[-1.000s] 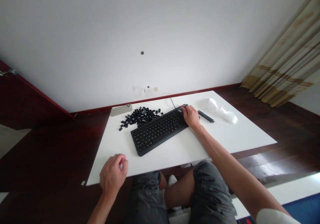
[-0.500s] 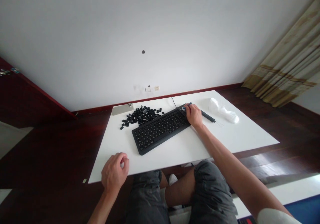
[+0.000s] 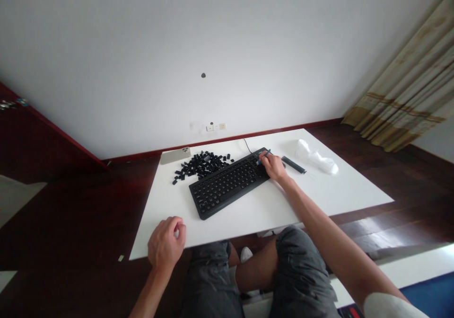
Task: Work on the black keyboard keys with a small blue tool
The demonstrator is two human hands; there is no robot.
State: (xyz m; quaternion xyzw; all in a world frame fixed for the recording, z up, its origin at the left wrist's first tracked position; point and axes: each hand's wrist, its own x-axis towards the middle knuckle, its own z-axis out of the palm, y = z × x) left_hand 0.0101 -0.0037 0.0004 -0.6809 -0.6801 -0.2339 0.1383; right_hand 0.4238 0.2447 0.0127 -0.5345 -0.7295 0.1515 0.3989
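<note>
A black keyboard (image 3: 227, 185) lies slanted on the white table (image 3: 244, 214), with many of its keycaps off. My right hand (image 3: 274, 166) is closed over the keyboard's right end, pinching a thin blue tool (image 3: 268, 152) that looks like a small brush; its lower end points down at the keys. My left hand (image 3: 166, 242) rests at the table's near left edge, fingers curled into a loose fist with nothing visible in them. Behind the keyboard lies a heap of loose black keycaps (image 3: 204, 164).
A phone (image 3: 175, 155) lies at the back left of the table. To the right of the keyboard are a dark flat strip (image 3: 293, 164) and a crumpled white plastic bag (image 3: 317, 158). A cable (image 3: 246, 144) runs off the back edge.
My right hand has shifted slightly left and nearer along the keyboard's right end, tilting the blue tool. My left hand stays curled at the table edge.
</note>
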